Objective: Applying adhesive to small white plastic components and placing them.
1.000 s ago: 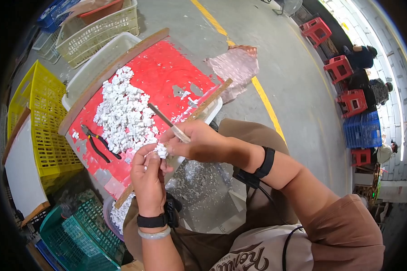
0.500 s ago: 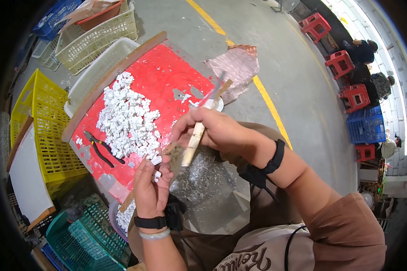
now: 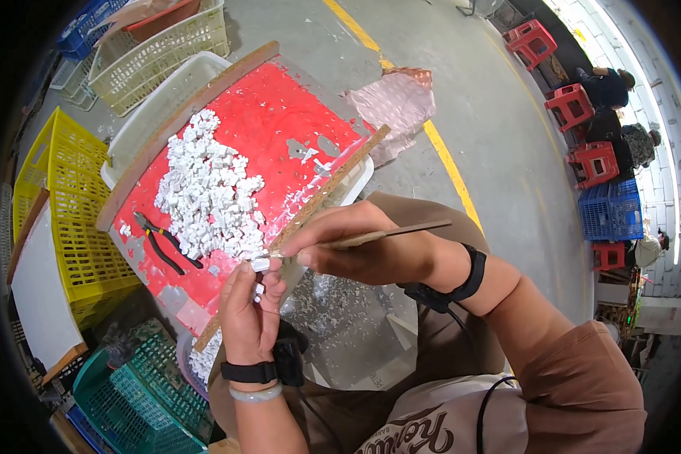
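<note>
My left hand (image 3: 251,321) pinches a small white plastic piece (image 3: 260,265) between thumb and fingers. A second white piece (image 3: 259,290) lies against its fingers. Close beside it, my right hand (image 3: 363,246) grips a thin tool (image 3: 420,227); its narrow, dark, flat end sticks out to the right. The tool's other end is near the pinched piece, mostly hidden by my fingers, so I cannot tell whether they touch. Beyond my hands, a heap of small white pieces (image 3: 208,193) covers part of a red board (image 3: 280,106). Pliers (image 3: 166,246) with dark handles lie left of the heap.
Wooden strips (image 3: 189,102) edge the board, which rests over a pale tub (image 3: 356,185). Yellow (image 3: 76,219) and green (image 3: 144,378) baskets stand left. Crumpled pinkish sheeting (image 3: 393,106) lies on the floor. Red stools (image 3: 530,44) and seated people (image 3: 605,87) are far right.
My right hand has lowered and turned the tool, which now points right instead of up. My left hand still holds the white pieces in nearly the same place. The view has shifted slightly.
</note>
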Available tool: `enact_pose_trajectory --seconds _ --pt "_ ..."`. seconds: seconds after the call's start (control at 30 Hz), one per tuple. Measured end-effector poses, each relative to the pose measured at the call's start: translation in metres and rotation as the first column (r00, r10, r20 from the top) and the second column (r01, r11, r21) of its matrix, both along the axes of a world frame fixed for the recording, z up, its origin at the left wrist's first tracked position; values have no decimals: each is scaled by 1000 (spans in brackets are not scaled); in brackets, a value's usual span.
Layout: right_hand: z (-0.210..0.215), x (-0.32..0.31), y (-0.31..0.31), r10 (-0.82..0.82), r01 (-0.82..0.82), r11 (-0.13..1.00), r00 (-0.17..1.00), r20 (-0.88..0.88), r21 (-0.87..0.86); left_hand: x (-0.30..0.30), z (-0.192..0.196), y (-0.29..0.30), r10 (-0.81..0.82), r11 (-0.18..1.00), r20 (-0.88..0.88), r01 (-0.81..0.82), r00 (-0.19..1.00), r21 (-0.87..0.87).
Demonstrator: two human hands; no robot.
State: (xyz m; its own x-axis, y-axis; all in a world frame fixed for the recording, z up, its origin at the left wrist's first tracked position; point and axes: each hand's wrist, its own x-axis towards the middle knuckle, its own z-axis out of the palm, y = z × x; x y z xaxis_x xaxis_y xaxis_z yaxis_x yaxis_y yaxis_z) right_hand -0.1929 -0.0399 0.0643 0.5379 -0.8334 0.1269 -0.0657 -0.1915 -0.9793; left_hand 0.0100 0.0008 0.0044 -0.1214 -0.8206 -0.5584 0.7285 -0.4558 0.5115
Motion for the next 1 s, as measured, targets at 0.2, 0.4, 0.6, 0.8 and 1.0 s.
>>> enact_pose_trajectory --seconds 0.2,0.4,0.6,0.8,1.0 --pt "-2 7 8 -10 -10 993 986 -166 -119 -1 3 0 20 1000 -6 -20 1000 20" --pt "-5 1 2 35 -39 957 999 19 286 -1 0 3 -4 1000 29 4 1000 -9" --pt "-1 4 0 -164 66 855 976 147 515 2 5 3 42 999 -14 -42 999 9" --pt "-1 4 0 -27 31 996 998 -49 87 2 3 2 13 1000 -15 -13 1000 3" --pt "-8 8 4 -53 51 997 998 -28 -54 2 -3 2 9 1000 21 -8 1000 -26"
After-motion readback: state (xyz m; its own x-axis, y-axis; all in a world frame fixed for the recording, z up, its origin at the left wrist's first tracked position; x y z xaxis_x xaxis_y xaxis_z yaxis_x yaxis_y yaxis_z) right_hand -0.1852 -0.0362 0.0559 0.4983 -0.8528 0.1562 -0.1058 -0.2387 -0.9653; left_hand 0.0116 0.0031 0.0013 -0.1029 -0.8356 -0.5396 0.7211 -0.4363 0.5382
